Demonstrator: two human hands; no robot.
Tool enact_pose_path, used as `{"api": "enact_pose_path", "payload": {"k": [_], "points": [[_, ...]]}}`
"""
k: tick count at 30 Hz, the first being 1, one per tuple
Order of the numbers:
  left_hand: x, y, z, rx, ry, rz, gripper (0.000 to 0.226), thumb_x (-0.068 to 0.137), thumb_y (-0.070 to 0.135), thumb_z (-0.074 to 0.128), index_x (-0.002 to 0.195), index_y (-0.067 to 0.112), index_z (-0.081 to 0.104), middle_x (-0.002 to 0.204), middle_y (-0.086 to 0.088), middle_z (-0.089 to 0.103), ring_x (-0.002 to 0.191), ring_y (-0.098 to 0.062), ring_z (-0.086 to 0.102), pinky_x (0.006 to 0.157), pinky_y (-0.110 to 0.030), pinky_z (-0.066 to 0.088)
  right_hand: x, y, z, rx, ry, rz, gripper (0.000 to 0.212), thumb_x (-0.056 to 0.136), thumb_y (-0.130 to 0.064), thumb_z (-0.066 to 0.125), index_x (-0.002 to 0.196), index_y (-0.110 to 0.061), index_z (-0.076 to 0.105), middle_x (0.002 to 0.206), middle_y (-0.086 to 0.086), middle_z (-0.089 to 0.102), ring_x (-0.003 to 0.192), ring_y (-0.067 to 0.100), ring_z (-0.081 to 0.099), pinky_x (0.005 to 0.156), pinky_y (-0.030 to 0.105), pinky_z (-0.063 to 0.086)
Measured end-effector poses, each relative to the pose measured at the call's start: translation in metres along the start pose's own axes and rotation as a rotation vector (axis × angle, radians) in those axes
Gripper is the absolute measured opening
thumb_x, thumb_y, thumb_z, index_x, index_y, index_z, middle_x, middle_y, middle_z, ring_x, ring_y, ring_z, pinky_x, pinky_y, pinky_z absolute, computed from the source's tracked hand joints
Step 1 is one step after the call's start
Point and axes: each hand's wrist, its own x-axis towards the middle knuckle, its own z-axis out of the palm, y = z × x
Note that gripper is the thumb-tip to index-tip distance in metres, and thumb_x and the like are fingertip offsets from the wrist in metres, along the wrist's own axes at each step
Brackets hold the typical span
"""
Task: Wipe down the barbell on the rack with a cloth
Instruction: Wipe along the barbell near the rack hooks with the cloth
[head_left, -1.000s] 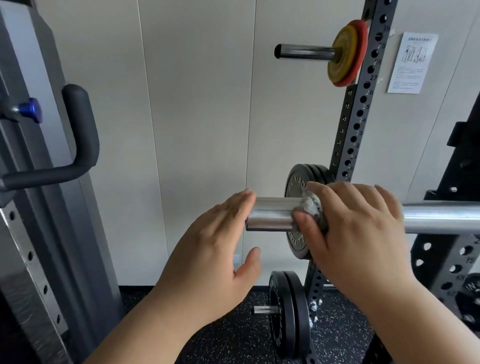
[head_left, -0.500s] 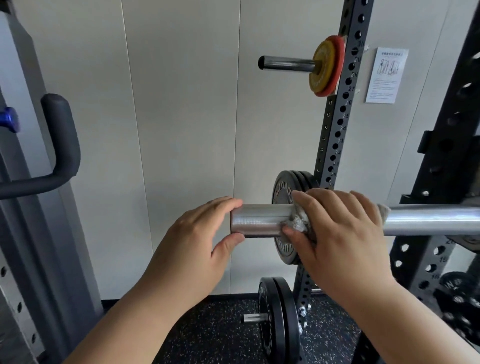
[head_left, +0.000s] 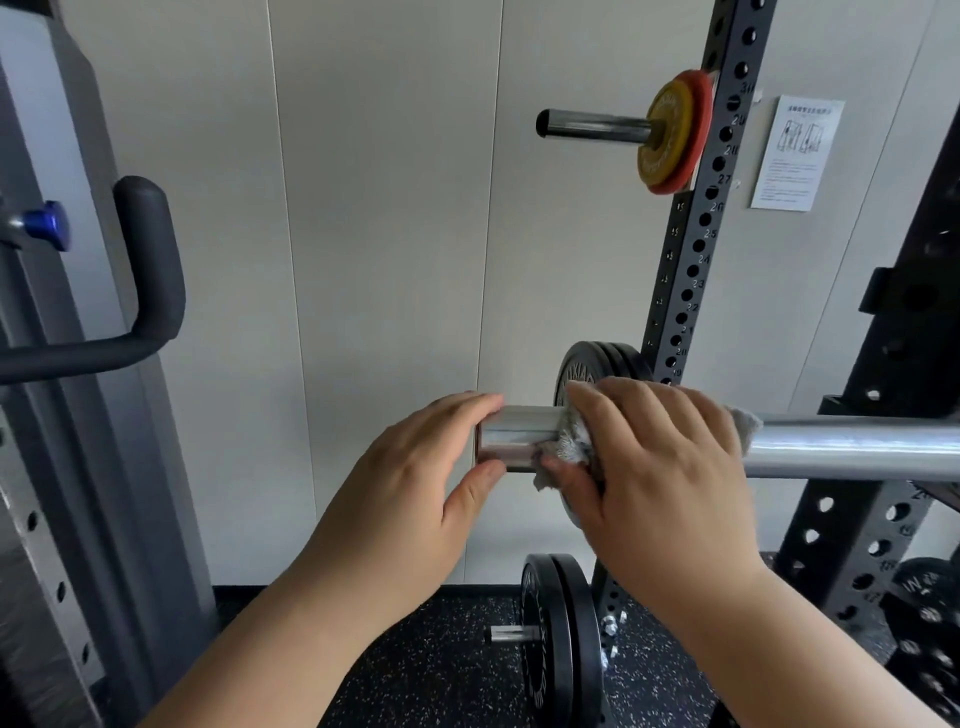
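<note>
At the free end of the barbell sleeve (head_left: 519, 436), the left hand (head_left: 415, 483) is set with its fingers over the top edge and its thumb underneath. The end is pinched between them in a narrow grip. A short bare stretch of chrome is exposed just past the left fingertips.

Beyond that stretch, the right hand (head_left: 660, 467) is curled over the sleeve, with a grey cloth (head_left: 566, 447) bunched under fingers and thumb. A tail of cloth shows on the far side of the right knuckles, lying on the bar. Whether the cloth reaches fully round the underside cannot be told.

The bar is held horizontal beside the rack upright (head_left: 696, 249). Its seat on the rack is not clearly seen.

Risks, as judged:

1. The hands are nearly touching. A stroke driven toward the left thumb could jam the cloth against it, or push it off the end, to be dropped near the floor plates (head_left: 556, 639) below the fingers.
2. The sleeve may be free to spin. If the left pinch is slackened, it would turn with the cloth and little would be wiped.
3. A loose fold hangs below the right thumb, so the underside could be missed.
4. Black plates (head_left: 587, 364) are stored just behind the right fingertips, and knuckles could be struck on them.
5. Heavy downward pressure on this overhanging end could shift the bar.
</note>
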Motion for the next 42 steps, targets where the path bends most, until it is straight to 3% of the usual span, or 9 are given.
{"api": "enact_pose_path", "payload": {"k": [3,6,14,18,21,28,34,39,42], "points": [[0.002,0.000,0.001,-0.039,0.024,0.007,0.047,0.097,0.029,0.067,0.143,0.027,0.056,0.139,0.020,0.060,0.127,0.001,0.056,0.107,-0.008,0.036,0.012,-0.017,0.008,0.021,0.003,-0.096,0.050,0.102,-0.055,0.055,0.133,-0.017,0.068,0.122,0.001,0.070,0.106,0.031,0.067,0.095,0.048,0.046],[0.006,0.001,-0.002,-0.055,0.004,-0.001,0.045,0.098,0.039,0.061,0.141,0.028,0.057,0.134,0.024,0.061,0.123,0.006,0.055,0.103,-0.005,0.035,0.015,-0.013,0.009,0.056,0.008,-0.156,0.051,0.104,-0.055,0.056,0.135,-0.017,0.068,0.120,0.001,0.071,0.104,0.030,0.068,0.093,0.045,0.048],[0.010,0.004,0.003,-0.073,0.004,-0.149,0.052,0.102,0.054,0.039,0.148,0.034,0.052,0.138,0.016,0.062,0.122,0.004,0.051,0.095,0.000,0.032,0.003,0.001,-0.001,0.005,-0.004,0.094,0.049,0.108,-0.055,0.040,0.123,-0.020,0.071,0.109,0.000,0.071,0.101,0.034,0.065,0.097,0.050,0.044],[-0.001,0.011,0.008,-0.138,0.057,-0.091,0.049,0.100,0.046,0.046,0.147,0.035,0.050,0.133,0.031,0.056,0.121,0.023,0.045,0.099,0.002,0.030,0.013,-0.030,0.010,0.038,0.009,-0.051,0.042,0.108,-0.045,0.046,0.131,-0.019,0.069,0.118,0.001,0.070,0.104,0.031,0.066,0.094,0.048,0.046],[-0.003,0.007,0.008,-0.126,0.065,-0.094,0.045,0.100,0.042,0.051,0.144,0.034,0.051,0.129,0.028,0.059,0.114,0.027,0.044,0.095,0.003,0.031,0.012,-0.018,0.008,0.073,0.004,-0.124,0.040,0.106,-0.045,0.053,0.134,-0.020,0.068,0.118,0.000,0.071,0.104,0.029,0.068,0.093,0.046,0.047],[0.006,0.003,0.006,-0.058,0.039,-0.125,0.049,0.100,0.056,0.034,0.141,0.038,0.053,0.120,0.016,0.067,0.108,0.005,0.056,0.085,-0.005,0.041,0.007,-0.003,-0.001,0.001,-0.025,0.151,0.041,0.109,-0.051,0.041,0.109,-0.023,0.071,0.100,-0.002,0.069,0.094,0.030,0.064,0.092,0.048,0.045],[0.003,0.009,0.016,-0.086,0.206,-0.051,0.034,0.108,0.029,0.046,0.138,0.025,0.061,0.127,0.024,0.063,0.116,0.008,0.058,0.096,-0.005,0.040,0.016,-0.027,0.010,0.087,-0.001,-0.109,0.042,0.110,-0.045,0.042,0.132,-0.020,0.068,0.118,-0.001,0.070,0.104,0.028,0.066,0.093,0.045,0.046],[-0.001,0.005,0.015,-0.076,0.182,-0.080,0.037,0.105,0.041,0.047,0.138,0.030,0.059,0.127,0.028,0.059,0.115,0.022,0.048,0.098,0.001,0.032,0.011,0.002,0.000,0.043,-0.013,0.129,0.043,0.109,-0.048,0.036,0.101,-0.022,0.070,0.089,-0.002,0.067,0.086,0.032,0.063,0.086,0.047,0.046],[0.007,0.005,0.013,-0.074,0.179,-0.102,0.033,0.106,0.041,0.047,0.131,0.030,0.064,0.120,0.024,0.066,0.108,0.012,0.058,0.091,-0.005,0.042,0.014,-0.015,0.003,0.028,0.007,0.123,0.038,0.108,-0.042,0.040,0.097,-0.021,0.069,0.090,-0.001,0.067,0.085,0.033,0.063,0.084,0.047,0.044]]}}
